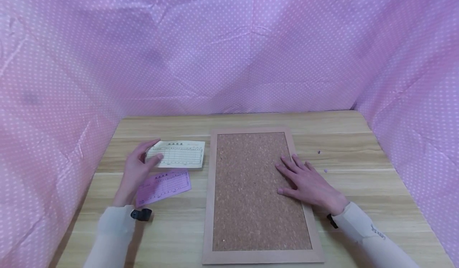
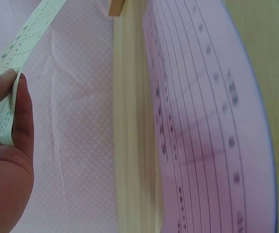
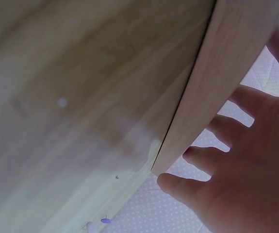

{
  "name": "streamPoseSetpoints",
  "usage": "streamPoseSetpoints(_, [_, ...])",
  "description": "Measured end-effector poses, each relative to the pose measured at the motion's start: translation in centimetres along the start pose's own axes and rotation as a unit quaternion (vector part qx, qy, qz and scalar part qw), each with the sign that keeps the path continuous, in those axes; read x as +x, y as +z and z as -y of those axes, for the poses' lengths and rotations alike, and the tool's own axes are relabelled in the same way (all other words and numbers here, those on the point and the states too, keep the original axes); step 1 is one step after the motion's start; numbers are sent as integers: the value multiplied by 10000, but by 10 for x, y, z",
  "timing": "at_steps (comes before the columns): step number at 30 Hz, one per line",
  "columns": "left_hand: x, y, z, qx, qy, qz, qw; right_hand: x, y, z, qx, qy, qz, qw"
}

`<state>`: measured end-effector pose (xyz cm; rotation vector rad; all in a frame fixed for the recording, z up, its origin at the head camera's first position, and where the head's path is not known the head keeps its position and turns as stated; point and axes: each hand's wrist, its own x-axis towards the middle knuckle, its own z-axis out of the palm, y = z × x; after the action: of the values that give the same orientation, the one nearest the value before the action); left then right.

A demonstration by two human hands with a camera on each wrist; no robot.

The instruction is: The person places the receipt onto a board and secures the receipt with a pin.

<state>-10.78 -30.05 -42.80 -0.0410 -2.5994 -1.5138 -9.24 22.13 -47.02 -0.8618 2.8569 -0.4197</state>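
My left hand [image 1: 135, 168] pinches the left end of a cream printed form slip [image 1: 184, 156] between thumb and fingers. In the left wrist view the slip [image 2: 25, 46] bends where the thumb presses it. Just below lies a purple printed form slip [image 1: 170, 186], which fills much of the left wrist view. A cork board [image 1: 256, 212] in a pale wooden frame [image 1: 263, 257] lies flat on the table. My right hand [image 1: 308, 185] rests, fingers spread, across the board's right side. From the right wrist, its fingers [image 3: 217, 128] reach over the frame edge, holding nothing.
Right of the board, two small purple tacks [image 1: 318, 152] lie on the wooden table [image 1: 362, 180]; one tack [image 3: 106, 221] also shows point up from the right wrist. Pink dotted cloth [image 1: 229, 61] hangs behind the table and along both sides.
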Motion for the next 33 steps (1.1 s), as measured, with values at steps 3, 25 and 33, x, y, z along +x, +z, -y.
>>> streamPoseSetpoints(3, [-3, 5, -4, -89, 105, -102, 9999, 0, 0, 0, 9, -3, -24, 10000])
streamPoseSetpoints(25, [-20, 46, -38, -657, 344, -439, 9963, 5, -6, 9, 289, -159, -544, 9980])
streamPoseSetpoints(33, [-25, 60, -46, -1160, 261, -397, 9921, 8, -11, 15, 246, -196, -713, 9970])
